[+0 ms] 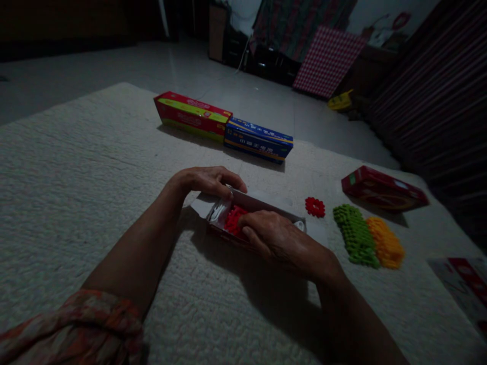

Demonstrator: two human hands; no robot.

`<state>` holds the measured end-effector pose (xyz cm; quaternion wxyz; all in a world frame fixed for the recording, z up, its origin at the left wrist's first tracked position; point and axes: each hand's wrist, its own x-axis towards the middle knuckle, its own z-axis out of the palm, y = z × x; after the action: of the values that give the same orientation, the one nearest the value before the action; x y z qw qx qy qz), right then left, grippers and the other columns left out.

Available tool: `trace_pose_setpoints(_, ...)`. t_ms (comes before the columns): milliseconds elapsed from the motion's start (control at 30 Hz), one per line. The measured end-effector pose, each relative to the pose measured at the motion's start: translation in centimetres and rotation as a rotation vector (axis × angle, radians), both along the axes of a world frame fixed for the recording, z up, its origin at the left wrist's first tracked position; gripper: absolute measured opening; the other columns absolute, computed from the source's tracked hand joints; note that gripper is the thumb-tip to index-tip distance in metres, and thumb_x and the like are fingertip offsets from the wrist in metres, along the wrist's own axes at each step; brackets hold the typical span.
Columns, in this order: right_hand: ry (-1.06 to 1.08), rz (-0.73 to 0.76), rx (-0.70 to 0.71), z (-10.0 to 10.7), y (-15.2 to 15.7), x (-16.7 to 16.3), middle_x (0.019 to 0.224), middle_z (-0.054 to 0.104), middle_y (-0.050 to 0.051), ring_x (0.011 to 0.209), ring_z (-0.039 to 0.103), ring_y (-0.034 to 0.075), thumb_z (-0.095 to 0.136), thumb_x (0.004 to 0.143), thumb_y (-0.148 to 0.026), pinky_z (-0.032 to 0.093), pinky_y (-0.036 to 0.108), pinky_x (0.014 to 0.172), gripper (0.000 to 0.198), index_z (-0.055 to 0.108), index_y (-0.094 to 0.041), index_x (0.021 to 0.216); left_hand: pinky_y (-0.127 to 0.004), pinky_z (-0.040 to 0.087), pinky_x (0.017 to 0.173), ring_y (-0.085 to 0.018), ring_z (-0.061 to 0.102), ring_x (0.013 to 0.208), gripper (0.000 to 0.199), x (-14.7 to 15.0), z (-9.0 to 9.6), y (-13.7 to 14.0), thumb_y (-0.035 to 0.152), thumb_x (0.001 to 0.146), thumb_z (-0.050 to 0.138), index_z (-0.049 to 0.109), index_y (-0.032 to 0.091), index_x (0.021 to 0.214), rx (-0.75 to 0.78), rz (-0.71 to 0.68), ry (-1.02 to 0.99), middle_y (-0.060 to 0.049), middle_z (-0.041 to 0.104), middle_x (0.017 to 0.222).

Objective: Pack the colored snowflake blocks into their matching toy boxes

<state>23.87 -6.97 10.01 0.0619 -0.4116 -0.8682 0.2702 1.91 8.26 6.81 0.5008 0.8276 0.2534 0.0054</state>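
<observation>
An opened cardboard box (274,205), its end flaps spread, lies in front of me on the pale quilted cover. White items (218,212) sit at its left end, and a red gear-shaped plastic piece (233,219) shows inside. My left hand (211,180) is closed over the far left rim, thumb on the edge and fingers along the outside. My right hand (272,234) reaches into the box with its fingers closed on the red piece; the fingertips are partly hidden. A single red gear piece (315,207) lies just beyond the right flap.
Stacked green gear pieces (354,235) and yellow gear pieces (385,242) lie side by side at right. A dark red box (384,188) stands behind them. Farther off, a red-and-yellow box (194,116) touches a blue box (258,139). A printed sheet (462,281) lies at the right edge.
</observation>
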Motion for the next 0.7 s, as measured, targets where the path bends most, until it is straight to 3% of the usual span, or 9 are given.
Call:
trace_pose_setpoints(167, -0.007, 0.017, -0.003, -0.2, 0.0, 0.0, 0.093, 0.069, 0.006, 0.080, 0.058, 0.016, 0.039, 0.107, -0.025, 0.045, 0.033, 0.077, 0.026, 0.059, -0.019, 0.092, -0.032, 0.058, 0.083, -0.022, 0.069, 0.093, 0.052, 0.2, 0.5, -0.4, 0.030, 0.077, 0.067, 0.070, 0.024, 0.129, 0.003, 0.024, 0.048, -0.003, 0.077, 0.107)
trace_pose_setpoints(367, 0.047, 0.004, 0.036, 0.1, 0.1, 0.6, 0.094, 0.070, 0.005, 0.080, 0.060, 0.016, 0.038, 0.107, -0.025, 0.046, 0.031, 0.076, 0.027, 0.063, -0.019, 0.098, -0.030, 0.055, 0.085, -0.021, 0.069, 0.096, 0.052, 0.0, 0.0, 0.0, 0.032, 0.079, 0.065, 0.068, 0.023, 0.130, 0.000, 0.013, 0.014, -0.004, 0.076, 0.112)
trace_pose_setpoints(567, 0.081, -0.230, 0.169, 2.2, 0.3, 3.5, 0.091, 0.071, 0.005, 0.077, 0.062, 0.016, 0.038, 0.107, -0.028, 0.045, 0.029, 0.070, 0.029, 0.066, -0.020, 0.106, -0.029, 0.054, 0.082, -0.021, 0.068, 0.096, 0.050, 0.1, -0.1, 0.0, 0.035, 0.078, 0.068, 0.070, 0.023, 0.127, 0.000, 0.012, 0.003, -0.004, 0.075, 0.114)
trace_pose_setpoints(700, 0.031, -0.230, 0.104, 2.1, 0.2, 3.4, 0.092, 0.071, 0.006, 0.077, 0.062, 0.017, 0.038, 0.107, -0.029, 0.046, 0.030, 0.070, 0.029, 0.066, -0.020, 0.107, -0.029, 0.054, 0.081, -0.021, 0.068, 0.094, 0.049, 0.0, -0.1, 0.0, 0.035, 0.079, 0.068, 0.070, 0.024, 0.127, 0.000, 0.009, -0.002, -0.004, 0.076, 0.109)
